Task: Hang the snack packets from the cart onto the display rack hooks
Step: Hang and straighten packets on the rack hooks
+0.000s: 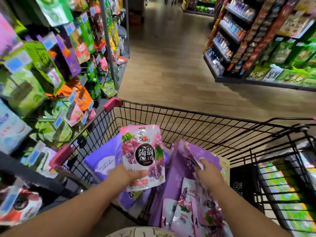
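Head view looks down over our two bare forearms into the cart (188, 115), a black wire basket with pink corner guards. Our left arm reaches in from the lower left, and our left hand (132, 175) grips a grape jelly packet (142, 151) by its bottom edge. The thumb (139, 173) is laid across the lower front and the fingers are hidden behind. That packet is raised above the cart's load, near its left side, with its printed face toward us. Its long axis runs upright in the picture, and the top edge with the hanging slot points up and away, toward the cart's far end.

Our right arm comes in from the lower right with the wrist bent downward. Our right hand (209, 175) is down among the purple packets (172, 182) piled in the cart. Its fingers are curled onto the pale edge of one tilted purple packet (186, 156). Blur keeps us from telling whether they pinch it or only touch it. More grape packets (188, 212) lie loosely overlapped, close to our body.

On our left stands the display rack (106, 48), just beside the cart, its hooks crowded with green, purple and orange snack bags (78, 47) and blue price tags. Wooden flooring (171, 65) runs ahead, and stocked shelves (230, 35) line the right side.
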